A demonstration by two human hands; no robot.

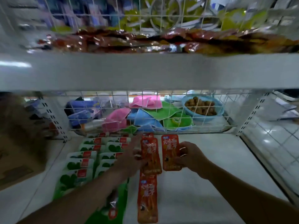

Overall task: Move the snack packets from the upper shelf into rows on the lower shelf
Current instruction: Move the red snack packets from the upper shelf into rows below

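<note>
Orange-red snack packets (147, 199), four by my count, lie flat on the white lower shelf (202, 183). Their long axes run front to back, printed tops toward the wire back. Three overlap in one column. The fourth packet (169, 147) lies just right of it, its edge pinched by the right hand (191, 157). The left hand (129, 159) rests on the column, too blurred to tell how its fingers lie. Green-white packets (80, 164) form two columns on the left.

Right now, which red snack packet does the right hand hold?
The lone red packet right of the red column; the right hand grips its right edge. The others overlap in that column by the left hand.
</note>
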